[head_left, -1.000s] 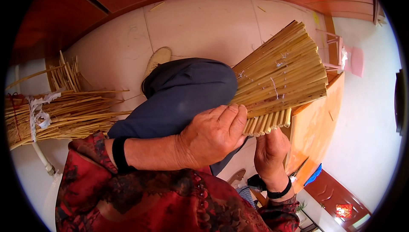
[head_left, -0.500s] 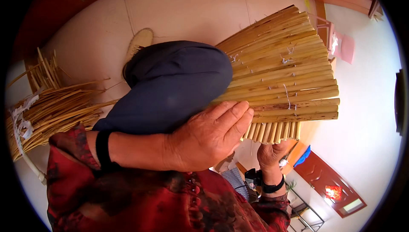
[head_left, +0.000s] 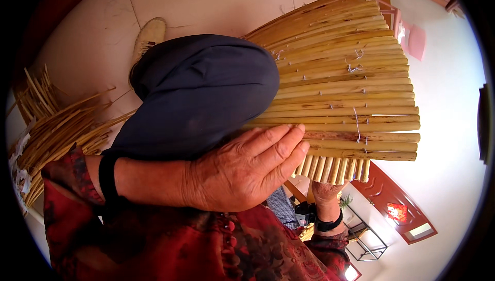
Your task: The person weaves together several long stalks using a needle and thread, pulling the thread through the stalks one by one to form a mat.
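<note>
A mat of yellow-brown reed stalks (head_left: 340, 87), laid side by side and tied with thin pale thread, spreads out to the right of my raised knee. Along its near side the mat curls under, so a second row of stalk ends (head_left: 332, 169) shows beneath. My left hand (head_left: 247, 170) is closed over the near edge beside the knee, fingers pressed together on the stalks and thumb hidden. Below the curled row, my right hand (head_left: 326, 192) grips the stalk ends from underneath; most of its fingers are out of sight behind them.
My bent leg in dark trousers (head_left: 201, 90) presses up against the mat. At the left lies a pile of loose thin stalks (head_left: 62, 147) with white strips on it. A pink chair frame (head_left: 397, 23) stands beyond the mat, and a red door (head_left: 394, 203) is at the right.
The mat has shifted a little to the right, its lower edge now further down. My knee has moved slightly left. Both hands keep their places on the mat.
</note>
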Available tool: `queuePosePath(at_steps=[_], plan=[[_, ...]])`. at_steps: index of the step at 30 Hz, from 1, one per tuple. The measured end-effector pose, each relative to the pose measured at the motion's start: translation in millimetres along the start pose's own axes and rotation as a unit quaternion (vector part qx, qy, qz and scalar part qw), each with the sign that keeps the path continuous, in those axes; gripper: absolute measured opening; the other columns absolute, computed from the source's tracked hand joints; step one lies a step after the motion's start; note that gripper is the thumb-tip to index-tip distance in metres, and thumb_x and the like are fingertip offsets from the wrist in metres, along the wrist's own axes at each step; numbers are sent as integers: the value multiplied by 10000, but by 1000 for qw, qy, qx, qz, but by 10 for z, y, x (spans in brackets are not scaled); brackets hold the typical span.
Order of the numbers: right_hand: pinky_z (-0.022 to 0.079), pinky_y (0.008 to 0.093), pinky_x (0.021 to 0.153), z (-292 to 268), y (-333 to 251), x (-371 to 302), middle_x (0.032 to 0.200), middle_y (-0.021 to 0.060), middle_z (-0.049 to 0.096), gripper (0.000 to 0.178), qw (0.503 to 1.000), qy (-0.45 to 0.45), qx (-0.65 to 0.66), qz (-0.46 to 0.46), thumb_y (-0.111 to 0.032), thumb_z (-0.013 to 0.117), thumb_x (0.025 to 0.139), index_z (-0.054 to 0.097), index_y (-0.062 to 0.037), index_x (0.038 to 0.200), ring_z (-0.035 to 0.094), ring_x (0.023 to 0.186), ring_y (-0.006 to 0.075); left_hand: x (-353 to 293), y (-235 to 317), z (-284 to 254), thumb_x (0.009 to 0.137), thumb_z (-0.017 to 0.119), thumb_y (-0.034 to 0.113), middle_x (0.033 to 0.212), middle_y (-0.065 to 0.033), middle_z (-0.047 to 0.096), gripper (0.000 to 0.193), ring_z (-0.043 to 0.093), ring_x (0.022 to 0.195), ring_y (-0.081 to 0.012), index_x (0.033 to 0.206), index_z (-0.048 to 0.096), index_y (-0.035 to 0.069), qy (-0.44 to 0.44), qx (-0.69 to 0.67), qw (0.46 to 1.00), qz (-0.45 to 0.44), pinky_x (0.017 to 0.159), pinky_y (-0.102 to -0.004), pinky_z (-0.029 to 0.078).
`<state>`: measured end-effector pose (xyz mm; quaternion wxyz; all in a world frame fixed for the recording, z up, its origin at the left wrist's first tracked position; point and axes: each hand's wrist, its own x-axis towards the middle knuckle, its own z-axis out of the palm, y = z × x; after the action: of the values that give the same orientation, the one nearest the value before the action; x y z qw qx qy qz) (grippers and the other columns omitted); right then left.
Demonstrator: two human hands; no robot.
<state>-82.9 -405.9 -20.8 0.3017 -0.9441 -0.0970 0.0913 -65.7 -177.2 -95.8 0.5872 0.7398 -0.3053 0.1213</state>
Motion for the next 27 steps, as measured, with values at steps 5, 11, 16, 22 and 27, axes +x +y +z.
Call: queuePosePath(at_steps=[5, 11, 16, 22, 27], plan=[[453, 360, 919, -13, -40, 15, 1150, 88, 617, 357, 1000, -5, -12, 2, -139, 617, 874, 549, -30, 1207, 592, 1052, 225, -7, -9, 5, 767, 632, 38, 1211, -280, 528, 451, 584, 1039, -361, 1179, 529, -113, -9, 3, 1000, 7, 825, -390, 500], [459, 355, 906, -10, -43, 25, 1140, 85, 615, 389, 1000, -8, -14, -10, -147, 601, 876, 519, -11, 1231, 595, 1033, 215, -22, 8, -11, 721, 663, 45, 1227, -289, 509, 559, 569, 1047, -378, 1230, 485, -104, -8, -24, 999, -22, 842, -410, 491], [464, 350, 895, -17, -69, 59, 1131, 83, 614, 417, 1000, -16, -3, -19, -154, 587, 877, 495, 5, 1251, 598, 1016, 207, -22, 4, 2, 696, 655, 1, 1225, -298, 505, 549, 567, 1041, -386, 1207, 494, -120, -8, 6, 1000, -5, 841, -420, 491], [436, 345, 938, 7, 8, 61, 1181, 114, 576, 421, 835, 91, 524, 140, -288, 497, 964, 478, 11, 1258, 569, 1064, 205, 37, -18, 143, 697, 630, 1, 1206, -305, 513, 500, 567, 1022, -394, 1164, 516, -139, -4, 52, 997, 52, 844, -434, 489], [339, 403, 1061, 57, -17, -356, 1401, 86, 439, 660, 830, 215, 482, 179, -502, 429, 950, 338, -47, 1419, 416, 1287, 250, 89, 134, 359, 729, 595, 51, 1188, -306, 524, 446, 565, 1008, -387, 1125, 537, -146, -78, 64, 989, 112, 865, -441, 483]])
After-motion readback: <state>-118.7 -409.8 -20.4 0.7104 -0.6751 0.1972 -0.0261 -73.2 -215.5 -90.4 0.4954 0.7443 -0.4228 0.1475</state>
